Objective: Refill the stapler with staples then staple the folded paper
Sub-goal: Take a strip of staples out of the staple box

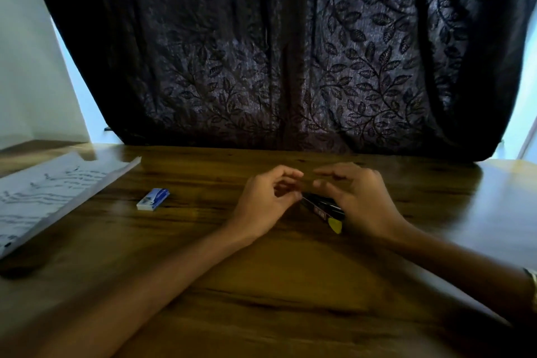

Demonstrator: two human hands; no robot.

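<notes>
A black stapler [323, 208] with a yellow end lies on the wooden table [290, 285] at the centre. My right hand [357, 197] rests on its right side and holds it, fingers curled above its far end. My left hand [266, 200] is just left of the stapler, thumb and fingers pinched at its near tip; something thin may be between them, too small to tell. A small blue and white staple box [153, 198] lies to the left of my hands. The folded paper [49, 192] with handwriting lies at the table's left edge.
A dark curtain [290, 52] with a leaf pattern hangs right behind the table's far edge. Bare wood stretches between my forearms and to the right of the stapler. A bracelet [533, 282] shows on my right wrist.
</notes>
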